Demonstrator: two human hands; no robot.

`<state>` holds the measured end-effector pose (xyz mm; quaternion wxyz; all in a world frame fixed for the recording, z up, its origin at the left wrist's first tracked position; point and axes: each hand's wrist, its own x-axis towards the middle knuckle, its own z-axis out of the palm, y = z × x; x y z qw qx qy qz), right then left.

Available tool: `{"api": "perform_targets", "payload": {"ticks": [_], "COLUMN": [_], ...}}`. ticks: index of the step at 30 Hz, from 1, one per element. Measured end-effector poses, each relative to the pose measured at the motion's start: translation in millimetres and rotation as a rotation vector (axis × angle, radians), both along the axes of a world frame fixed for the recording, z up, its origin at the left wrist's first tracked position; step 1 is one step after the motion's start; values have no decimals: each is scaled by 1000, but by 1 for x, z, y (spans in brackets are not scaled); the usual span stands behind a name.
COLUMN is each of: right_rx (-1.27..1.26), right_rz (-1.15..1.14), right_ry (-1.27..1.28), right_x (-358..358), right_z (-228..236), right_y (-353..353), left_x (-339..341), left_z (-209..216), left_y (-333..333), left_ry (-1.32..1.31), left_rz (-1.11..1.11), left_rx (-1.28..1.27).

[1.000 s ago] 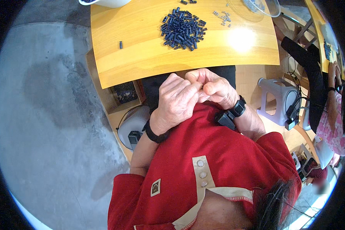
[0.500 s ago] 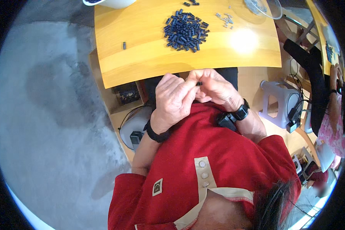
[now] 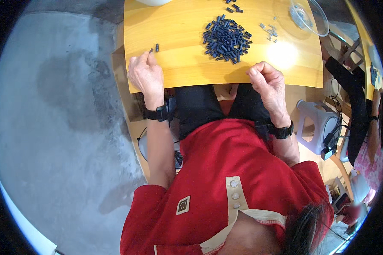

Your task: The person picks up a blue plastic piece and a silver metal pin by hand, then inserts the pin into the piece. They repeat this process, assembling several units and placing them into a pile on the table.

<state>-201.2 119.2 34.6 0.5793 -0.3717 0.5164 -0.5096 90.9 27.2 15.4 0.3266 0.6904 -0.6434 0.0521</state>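
My left hand (image 3: 146, 75) is over the table's front left part, its thumb and forefinger pinched on a small black plastic piece (image 3: 151, 50) whose tip just shows. Close beside that tip, a single black plastic piece (image 3: 157, 47) lies on the tabletop. My right hand (image 3: 268, 85) hovers at the front edge, closed with thumb against forefinger; whatever it may hold is hidden. Beyond and between the hands spreads a heap of black plastic pieces (image 3: 226, 39). Small silvery metal parts (image 3: 269, 30) lie scattered to its right.
The yellow wooden table (image 3: 187, 72) ends just before my lap. At its far right stands a clear plastic bowl (image 3: 303, 19), and a white container (image 3: 155, 1) sits at the far edge. A few black pieces lie behind the heap. Rightward are a white stool (image 3: 312, 127) and another person.
My hands, together around a small black piece before, have parted. The left went forward and left to the lone piece on the table; the right moved right. The whole view shifted slightly.
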Motion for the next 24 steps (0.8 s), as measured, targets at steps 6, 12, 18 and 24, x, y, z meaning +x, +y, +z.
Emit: {"api": "perform_targets", "payload": {"ticks": [6, 12, 18, 24], "right_rx": [2, -275, -367, -349], "right_rz": [-59, -137, -198, -172], "right_ry": [109, 688, 992, 1103], "right_x": [4, 12, 17, 19], "right_z": [-5, -2, -12, -12], "right_y": [0, -11, -21, -25], "left_x": [0, 6, -23, -66], "left_z": [-1, -7, 12, 26], "left_y": [-8, -4, 27, 58], "left_ry": [-128, -189, -15, 130], "left_rz": [31, -8, -112, -270], "left_rx": [94, 5, -93, -7]}}
